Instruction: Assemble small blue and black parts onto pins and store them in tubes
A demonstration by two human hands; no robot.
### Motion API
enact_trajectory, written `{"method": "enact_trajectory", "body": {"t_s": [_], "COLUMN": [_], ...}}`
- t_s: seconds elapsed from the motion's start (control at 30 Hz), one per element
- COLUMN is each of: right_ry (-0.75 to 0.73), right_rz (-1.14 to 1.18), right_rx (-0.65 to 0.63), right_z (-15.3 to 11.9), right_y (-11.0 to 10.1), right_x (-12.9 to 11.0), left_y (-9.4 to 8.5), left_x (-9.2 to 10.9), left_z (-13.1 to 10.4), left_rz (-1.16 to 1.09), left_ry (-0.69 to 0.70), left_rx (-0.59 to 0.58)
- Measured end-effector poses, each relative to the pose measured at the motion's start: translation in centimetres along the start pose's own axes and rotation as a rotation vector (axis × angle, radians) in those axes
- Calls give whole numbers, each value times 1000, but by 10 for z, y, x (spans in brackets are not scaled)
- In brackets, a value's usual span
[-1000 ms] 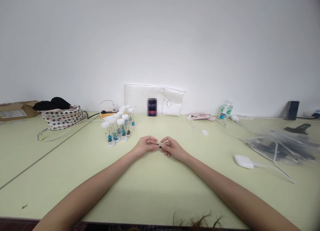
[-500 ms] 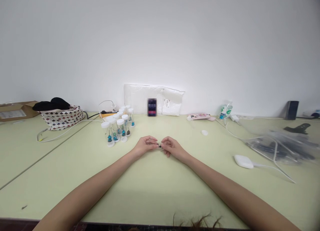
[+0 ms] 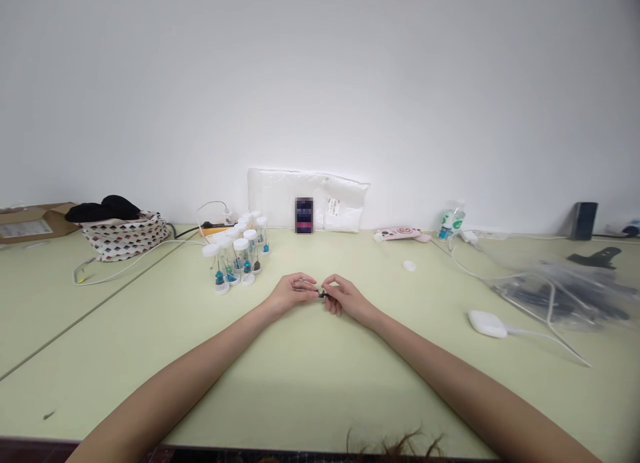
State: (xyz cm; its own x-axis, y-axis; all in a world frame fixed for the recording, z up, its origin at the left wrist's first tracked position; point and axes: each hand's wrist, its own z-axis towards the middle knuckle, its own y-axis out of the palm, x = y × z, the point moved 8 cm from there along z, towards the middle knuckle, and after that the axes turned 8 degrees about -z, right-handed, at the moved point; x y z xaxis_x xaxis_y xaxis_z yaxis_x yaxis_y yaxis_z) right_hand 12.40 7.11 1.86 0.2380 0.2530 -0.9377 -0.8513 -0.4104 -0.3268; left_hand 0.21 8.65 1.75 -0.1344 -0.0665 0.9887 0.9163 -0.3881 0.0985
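Observation:
My left hand (image 3: 291, 292) is closed in a pinch on a small dark piece (image 3: 323, 294), too small to name, just above the light green table. My right hand (image 3: 345, 295) faces it from the right, its thumb and forefinger pinched at the other end of the same piece. The fingertips of both hands nearly meet there and partly hide it. To the left of my left hand stand several clear tubes (image 3: 220, 269) with white caps and bases, holding blue, green or dark pieces with thin stems. A round white cap (image 3: 409, 266) lies to the right, beyond my right hand.
A phone (image 3: 304, 216) leans on a white plastic package (image 3: 280, 189) at the wall. On the right are a white charger (image 3: 487, 323) with cable, clear plastic bags (image 3: 565, 293) and a bottle (image 3: 451, 224). A patterned fabric basket (image 3: 125, 236) sits at left.
My right fingers have shifted slightly around the small dark piece, and more of it shows between the hands. My left hand stays almost in place.

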Motion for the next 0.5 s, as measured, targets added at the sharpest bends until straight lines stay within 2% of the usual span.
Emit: {"method": "enact_trajectory", "body": {"t_s": [0.37,0.5], "right_ry": [-10,15], "right_rz": [-11,-12], "right_rx": [13,-17], "right_z": [0,0], "right_y": [-2,1], "right_x": [0,2], "left_y": [-2,-1], "left_x": [-2,-3], "left_z": [1,1], "left_rz": [-1,-7], "left_ry": [-2,-8], "left_rx": [20,-6]}}
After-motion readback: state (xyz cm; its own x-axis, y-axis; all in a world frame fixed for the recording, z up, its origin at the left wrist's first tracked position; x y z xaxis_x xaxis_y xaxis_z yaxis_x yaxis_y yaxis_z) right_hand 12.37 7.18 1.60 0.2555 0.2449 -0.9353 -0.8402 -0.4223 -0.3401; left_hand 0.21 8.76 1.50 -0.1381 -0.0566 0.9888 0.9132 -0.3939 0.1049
